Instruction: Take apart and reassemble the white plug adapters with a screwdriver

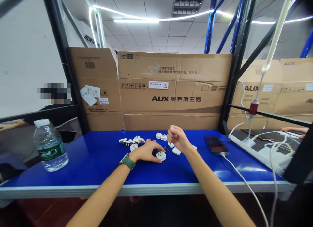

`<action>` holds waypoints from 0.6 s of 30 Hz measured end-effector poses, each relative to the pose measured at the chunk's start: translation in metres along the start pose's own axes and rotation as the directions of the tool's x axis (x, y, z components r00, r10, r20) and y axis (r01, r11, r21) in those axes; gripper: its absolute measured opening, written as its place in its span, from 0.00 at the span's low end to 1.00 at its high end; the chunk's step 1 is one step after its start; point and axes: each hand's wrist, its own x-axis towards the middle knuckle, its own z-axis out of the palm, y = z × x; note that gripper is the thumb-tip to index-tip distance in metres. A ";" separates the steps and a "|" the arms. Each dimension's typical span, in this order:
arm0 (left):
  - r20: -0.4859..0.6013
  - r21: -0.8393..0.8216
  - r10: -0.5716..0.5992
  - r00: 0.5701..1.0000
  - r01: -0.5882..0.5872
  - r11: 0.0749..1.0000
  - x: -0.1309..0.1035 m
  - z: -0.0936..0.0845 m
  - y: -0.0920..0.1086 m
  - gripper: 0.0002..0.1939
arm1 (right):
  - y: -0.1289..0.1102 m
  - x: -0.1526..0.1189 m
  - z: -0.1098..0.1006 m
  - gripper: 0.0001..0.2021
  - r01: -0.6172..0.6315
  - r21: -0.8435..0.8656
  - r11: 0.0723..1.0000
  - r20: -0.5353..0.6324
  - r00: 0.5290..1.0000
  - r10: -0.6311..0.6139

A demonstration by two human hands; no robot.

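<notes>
My left hand, with a green-strapped watch on the wrist, grips a white plug between thumb and fingers. The plug rests on the blue tabletop, its metal pins pointing up. Just to the right, my right hand is raised above the table with the fingers curled in; whatever they may hold is hidden. Between the hands lie small brass-coloured parts. A white plug piece lies beneath the right hand, with others partly covered by it. Several white plugs are heaped beyond my left hand, and a pair of plugs sits farther back.
A water bottle stands at the table's left. On the right are a dark, blurred device with a white cable and a white power strip. Cardboard walls the back between dark rack posts. Another person sits at far left.
</notes>
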 end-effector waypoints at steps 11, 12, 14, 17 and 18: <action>0.006 -0.182 -0.003 1.000 0.004 0.983 0.003 0.005 0.000 0.26 | 0.012 0.003 0.009 0.18 0.032 0.011 0.999 -0.026 0.999 -0.031; 0.016 -0.188 -0.002 1.000 0.005 0.982 0.004 0.005 0.000 0.26 | 0.012 0.002 0.011 0.18 0.015 0.066 0.998 0.001 1.000 -0.015; 0.029 -0.200 0.007 1.000 -0.001 0.980 0.005 0.006 0.001 0.25 | 0.012 0.001 0.014 0.19 -0.021 0.165 0.986 0.053 0.999 0.013; 0.030 -0.207 0.020 0.999 -0.013 0.978 0.007 0.007 0.000 0.25 | 0.015 0.000 0.018 0.21 -0.074 0.249 0.966 0.112 0.993 0.048; 0.027 -0.210 0.022 0.999 -0.016 0.977 0.008 0.008 0.000 0.26 | 0.016 0.000 0.020 0.21 -0.093 0.258 0.962 0.129 0.990 0.061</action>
